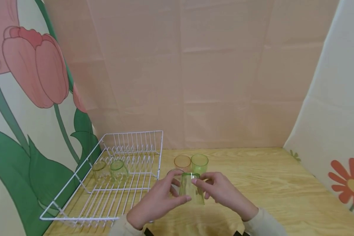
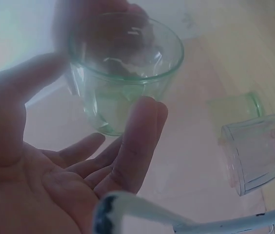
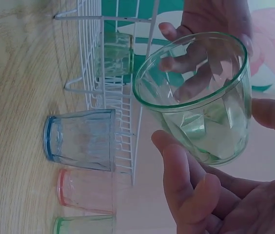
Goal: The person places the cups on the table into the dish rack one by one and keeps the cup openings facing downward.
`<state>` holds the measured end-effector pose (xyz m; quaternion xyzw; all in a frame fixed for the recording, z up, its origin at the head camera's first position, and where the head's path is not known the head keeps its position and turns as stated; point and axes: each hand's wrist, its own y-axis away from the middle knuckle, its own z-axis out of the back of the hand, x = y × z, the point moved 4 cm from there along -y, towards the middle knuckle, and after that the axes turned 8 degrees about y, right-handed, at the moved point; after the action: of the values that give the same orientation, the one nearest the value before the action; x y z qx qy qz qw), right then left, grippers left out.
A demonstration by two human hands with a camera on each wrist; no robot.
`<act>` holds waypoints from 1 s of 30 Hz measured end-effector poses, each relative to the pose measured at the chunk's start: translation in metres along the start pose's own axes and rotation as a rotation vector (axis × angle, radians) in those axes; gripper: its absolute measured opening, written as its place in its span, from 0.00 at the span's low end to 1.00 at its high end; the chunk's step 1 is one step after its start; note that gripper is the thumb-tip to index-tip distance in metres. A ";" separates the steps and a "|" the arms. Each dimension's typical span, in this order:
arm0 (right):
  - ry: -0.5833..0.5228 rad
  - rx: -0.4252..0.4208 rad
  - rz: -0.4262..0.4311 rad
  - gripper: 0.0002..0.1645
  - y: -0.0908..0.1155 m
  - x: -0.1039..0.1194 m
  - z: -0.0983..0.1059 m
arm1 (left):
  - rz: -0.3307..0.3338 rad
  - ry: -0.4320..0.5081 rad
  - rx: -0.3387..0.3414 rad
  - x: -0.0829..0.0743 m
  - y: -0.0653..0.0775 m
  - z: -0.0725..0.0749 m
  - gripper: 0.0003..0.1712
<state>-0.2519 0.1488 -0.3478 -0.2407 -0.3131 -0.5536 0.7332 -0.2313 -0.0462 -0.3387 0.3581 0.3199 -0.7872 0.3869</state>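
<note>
Green glass (image 1: 193,194) held off the bench (image 1: 253,186), work partway along

I have the green glass between the hands, clear of the surface, its base uppermost in the head view and its mouth turned down. The right hand (image 1: 227,194) is partly closed, thumb on the near side and fingers behind, pinching the glass. The left hand (image 1: 157,200) curls loosely about the other side, thumb near the low rim; I see its fingers bent round the wall, though how firmly they press I can't tell.

Just beyond the left hand stands a blue glass (image 3: 81,140), partly hidden from the head camera. Farther out, ahead of the hands, are a pink glass (image 3: 86,191) and, beside it, a pale lime glass (image 1: 200,161), all three mouth up.

To the left of the left hand sits the white wire rack (image 1: 85,218). Inside it, well apart from the hand, an amber glass (image 1: 99,173) and a racked green glass (image 1: 119,173) rest side by side, upside down.

I judge the work partway along: two glasses are in the rack, one is being handled, and three stand on the bench with no hand on them, so four remain outside the rack.
</note>
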 end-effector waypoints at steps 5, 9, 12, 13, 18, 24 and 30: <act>-0.004 -0.001 0.013 0.29 0.000 0.001 0.001 | -0.020 0.001 -0.007 -0.004 -0.001 0.000 0.36; -0.009 -0.009 0.023 0.31 0.000 0.001 0.002 | -0.033 0.009 -0.012 -0.006 -0.002 0.001 0.32; -0.017 -0.019 0.028 0.32 0.000 0.001 0.002 | -0.046 0.016 -0.013 -0.007 -0.002 0.002 0.30; -0.022 -0.023 0.030 0.33 0.001 0.002 0.002 | -0.047 0.021 -0.013 -0.006 -0.002 0.002 0.30; -0.040 -0.037 0.029 0.35 0.002 0.002 0.001 | -0.028 0.047 -0.020 -0.005 -0.003 0.003 0.28; -0.018 -0.041 0.067 0.35 0.004 0.003 0.000 | 0.008 0.046 -0.032 -0.003 -0.004 0.005 0.27; -0.027 -0.022 0.128 0.32 0.007 0.006 -0.002 | 0.016 0.061 -0.028 -0.002 -0.005 0.003 0.27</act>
<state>-0.2437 0.1457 -0.3447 -0.2754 -0.3008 -0.5058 0.7602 -0.2356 -0.0455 -0.3340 0.3790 0.3397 -0.7681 0.3884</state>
